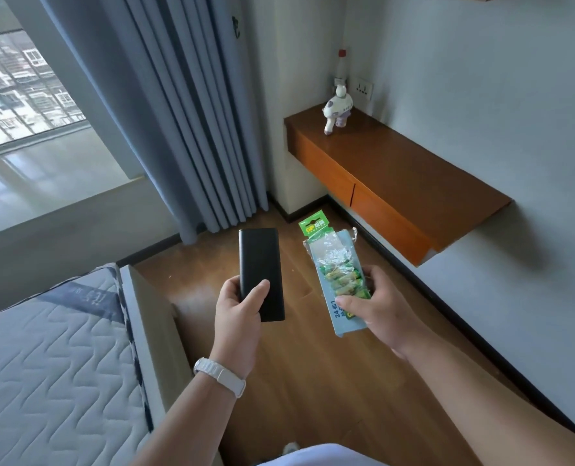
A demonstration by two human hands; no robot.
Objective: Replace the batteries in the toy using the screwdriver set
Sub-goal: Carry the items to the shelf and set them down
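Note:
My left hand [237, 309] grips the lower end of a flat black case [260, 264], held upright over the wooden floor. My right hand [378, 306] holds a green blister pack of batteries [333, 264], its clear plastic torn open at the top and several green cells still inside. The toy [338, 109], a small white animal figure with purple patches, stands on the far end of the wall-mounted wooden shelf [410, 183], well beyond both hands. No screwdriver is visible outside the case.
A mattress [51, 358] fills the lower left, with the bed frame edge beside my left arm. Grey curtains [178, 105] hang ahead by the window. A bottle [342, 65] and a wall socket [364, 88] sit behind the toy.

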